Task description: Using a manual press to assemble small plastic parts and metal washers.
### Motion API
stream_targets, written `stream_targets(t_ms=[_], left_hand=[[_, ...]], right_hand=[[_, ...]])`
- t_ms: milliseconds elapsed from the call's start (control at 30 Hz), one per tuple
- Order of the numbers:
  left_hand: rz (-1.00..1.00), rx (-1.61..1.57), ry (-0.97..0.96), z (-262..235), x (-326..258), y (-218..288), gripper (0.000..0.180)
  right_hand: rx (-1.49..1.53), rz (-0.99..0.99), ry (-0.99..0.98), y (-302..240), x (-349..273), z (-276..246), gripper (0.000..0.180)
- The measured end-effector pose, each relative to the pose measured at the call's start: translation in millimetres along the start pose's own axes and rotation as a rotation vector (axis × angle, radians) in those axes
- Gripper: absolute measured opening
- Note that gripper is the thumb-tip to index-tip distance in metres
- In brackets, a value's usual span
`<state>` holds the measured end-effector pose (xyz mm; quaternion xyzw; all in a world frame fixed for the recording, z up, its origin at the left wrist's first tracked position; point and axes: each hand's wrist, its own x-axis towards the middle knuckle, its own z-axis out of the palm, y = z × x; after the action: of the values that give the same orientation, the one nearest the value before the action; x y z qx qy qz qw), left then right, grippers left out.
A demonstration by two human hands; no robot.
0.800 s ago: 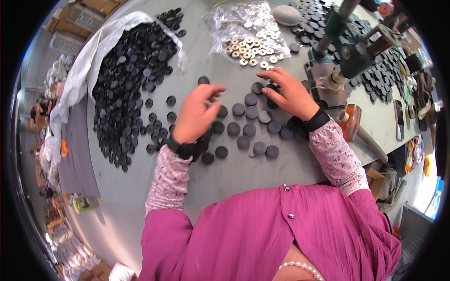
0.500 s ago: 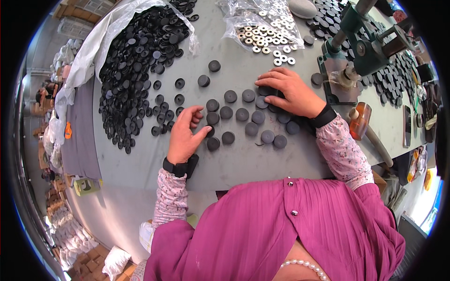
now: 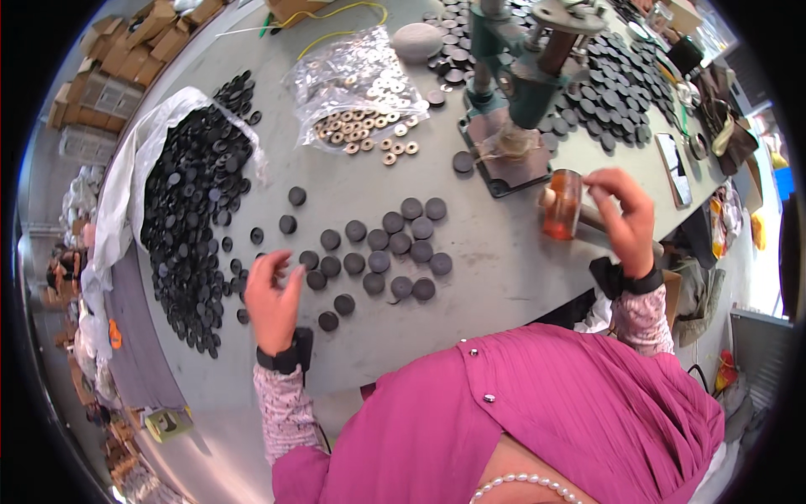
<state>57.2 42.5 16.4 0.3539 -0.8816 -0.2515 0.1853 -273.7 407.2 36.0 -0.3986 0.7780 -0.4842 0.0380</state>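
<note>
Grey table [image 3: 504,286] in a cluttered room. Set out around its middle, toward the near edge: spaced dark discs [image 3: 379,262], seemingly the part done. Seemingly left: the black heap [image 3: 180,227] along the left edge, beside plastic sheeting [image 3: 130,160]. Left hand [image 3: 273,309] half open near the discs, nothing visibly held. Right hand [image 3: 625,218] loosely curled at the mallet [image 3: 567,202] near the right edge; grip impossible to tell, handle partly hidden. Tooling under the green press [image 3: 525,102] hard to make out.
</note>
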Motion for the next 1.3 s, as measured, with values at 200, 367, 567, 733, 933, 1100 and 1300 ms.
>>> stream_targets(t_ms=[200,367,567,733,933,1100,1300], left_hand=[[0.364,-0.168,-0.26,97,71,92,0.033],[0.599,-0.11,-0.234,150,102,160,0.061],[0.654,-0.158,-0.372,188,118,198,0.098],[0.709,-0.053,-0.438,170,104,193,0.098],[0.536,-0.133,-0.505,176,133,159,0.069],[0.552,-0.081,-0.565,172,145,162,0.058],[0.692,0.037,-0.429,171,122,156,0.04]], right_hand=[[-0.305,-0.016,-0.187,19,24,1,0.048],[-0.535,-0.074,-0.286,12,6,4,0.089],[-0.59,-0.017,-0.041,72,-3,-33,0.082],[-0.525,-0.19,0.043,60,10,-29,0.063],[-0.146,-0.084,-0.147,91,37,34,0.019],[-0.171,-0.035,-0.207,90,58,27,0.011],[-0.097,0.076,-0.194,82,45,35,0.012]])
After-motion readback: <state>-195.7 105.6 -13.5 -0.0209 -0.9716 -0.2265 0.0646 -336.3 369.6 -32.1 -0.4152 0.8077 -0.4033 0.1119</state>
